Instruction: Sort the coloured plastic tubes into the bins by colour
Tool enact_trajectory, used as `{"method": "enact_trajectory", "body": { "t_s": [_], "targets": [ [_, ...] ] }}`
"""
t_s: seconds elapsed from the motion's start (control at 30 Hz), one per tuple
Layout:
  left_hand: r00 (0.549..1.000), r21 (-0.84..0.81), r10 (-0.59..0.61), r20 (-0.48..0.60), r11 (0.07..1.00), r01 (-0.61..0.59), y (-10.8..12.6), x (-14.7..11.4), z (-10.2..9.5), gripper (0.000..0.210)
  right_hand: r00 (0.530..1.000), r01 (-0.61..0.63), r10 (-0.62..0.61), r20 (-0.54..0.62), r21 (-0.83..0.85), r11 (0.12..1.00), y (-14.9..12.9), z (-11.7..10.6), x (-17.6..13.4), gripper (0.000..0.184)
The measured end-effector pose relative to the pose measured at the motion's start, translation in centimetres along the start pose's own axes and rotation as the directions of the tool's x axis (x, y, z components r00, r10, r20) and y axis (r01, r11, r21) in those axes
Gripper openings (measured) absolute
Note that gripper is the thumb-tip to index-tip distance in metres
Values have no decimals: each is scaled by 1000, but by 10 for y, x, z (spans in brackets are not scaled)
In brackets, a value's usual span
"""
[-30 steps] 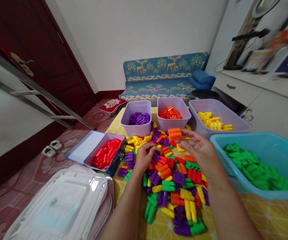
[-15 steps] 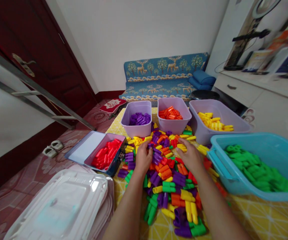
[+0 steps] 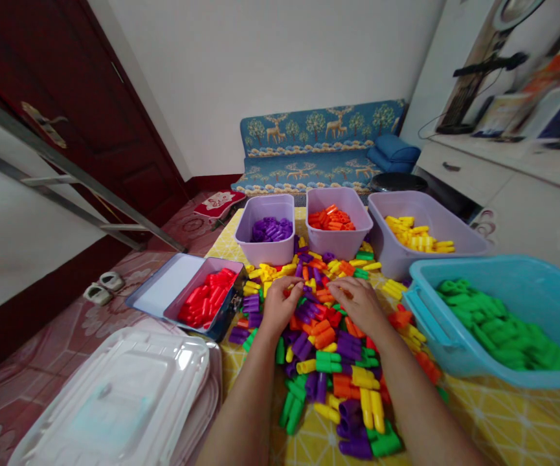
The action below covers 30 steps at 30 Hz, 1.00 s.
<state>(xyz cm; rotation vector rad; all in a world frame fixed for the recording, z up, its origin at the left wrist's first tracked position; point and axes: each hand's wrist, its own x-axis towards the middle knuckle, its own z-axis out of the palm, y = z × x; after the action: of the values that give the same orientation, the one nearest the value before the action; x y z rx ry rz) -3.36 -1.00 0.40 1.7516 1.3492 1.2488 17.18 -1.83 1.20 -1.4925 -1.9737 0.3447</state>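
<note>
My left hand [image 3: 281, 304] hovers over the left side of a heap of plastic building blocks [image 3: 325, 333] in purple, orange, green, yellow and red. Its fingers curl towards the thumb; whatever lies between them is hidden. Facing it, my right hand [image 3: 360, 305] reaches inward over the heap, fingers stretched and apart, close to an orange block [image 3: 325, 296]. Around the heap stand sorted containers: a lilac bin [image 3: 265, 252] of purple blocks, another lilac bin [image 3: 338, 244] of orange, a wider lilac bin [image 3: 391, 255] of yellow, and a turquoise tub [image 3: 435, 333] of green.
An open box [image 3: 235, 310] of red blocks sits at the left, near stacked white lids [image 3: 114, 388]. A yellow patterned cloth [image 3: 503, 421] covers the table. Beyond are a blue sofa [image 3: 309, 162], a ladder [image 3: 80, 171] and a white cabinet [image 3: 503, 194].
My right hand has moved left and slightly nearer, towards my left hand. My left hand has shifted a little right. The sorted containers look unchanged.
</note>
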Motion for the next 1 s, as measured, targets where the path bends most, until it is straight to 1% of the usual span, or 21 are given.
{"method": "enact_trajectory", "body": {
  "t_s": [0.17,0.23,0.3,0.37,0.4,0.5,0.53,0.6,0.67,0.7,0.73,0.77,0.8,0.83,0.87,0.9,0.93,0.97,1.0],
  "targets": [
    [999,-35,-39,29,999,40,1,-2,2,22,999,-11,10,38,2,1000,-1,6,-1,37],
    [999,-52,-46,29,998,48,3,-2,2,22,999,-22,20,32,70,997,-5,4,-1,39],
    [999,-73,-32,25,997,34,6,-3,1,24,999,-39,38,6,202,979,-13,-2,0,41],
    [1000,-91,14,26,996,-11,12,-4,0,28,999,-46,47,5,361,932,-25,-9,0,41],
    [999,-100,41,27,994,-38,15,-5,-1,34,999,-44,39,21,436,899,-32,-12,0,41],
    [996,-132,85,36,988,-80,20,-7,-2,53,990,-53,-40,135,620,783,-51,-17,-3,43],
    [996,-145,82,33,986,-77,20,-7,-2,54,983,-64,-67,171,661,748,-55,-17,-3,45],
    [999,-190,51,15,981,-47,18,-6,0,44,974,-87,-89,209,707,702,-59,-17,-5,48],
    [999,-279,-18,-42,960,6,14,-3,0,33,981,-98,-54,188,712,696,-58,-16,-5,48],
    [992,-348,-72,-100,937,33,13,-1,-2,30,987,-99,-23,161,706,701,-57,-17,-5,47],
    [975,-437,-141,-173,898,52,13,2,-6,29,991,-101,9,133,701,706,-54,-17,-5,46],
    [942,-546,-224,-248,836,55,14,6,-12,28,994,-103,40,106,698,709,-52,-18,-4,45],
    [894,-659,-323,-311,751,41,15,9,-20,26,994,-106,67,82,700,706,-50,-19,-4,45],
    [842,-773,-424,-335,635,13,18,13,-30,24,994,-106,90,60,708,698,-48,-20,-4,45],
    [800,-866,-515,-308,501,-11,22,16,-42,22,993,-107,108,45,720,686,-46,-21,-3,45],
    [761,-925,-596,-257,379,-15,26,19,-55,20,992,-105,123,30,736,669,-45,-21,-3,45],
    [728,-959,-650,-217,282,-34,29,21,-68,22,991,-102,136,17,752,651,-45,-21,-2,45],
    [688,-977,-699,-196,201,-74,32,22,-80,27,989,-98,145,6,767,634,-44,-21,-2,45],
    [648,-982,-737,-190,151,-116,35,21,-91,33,988,-93,154,-4,779,620,-44,-20,-2,44]
  ]
}}
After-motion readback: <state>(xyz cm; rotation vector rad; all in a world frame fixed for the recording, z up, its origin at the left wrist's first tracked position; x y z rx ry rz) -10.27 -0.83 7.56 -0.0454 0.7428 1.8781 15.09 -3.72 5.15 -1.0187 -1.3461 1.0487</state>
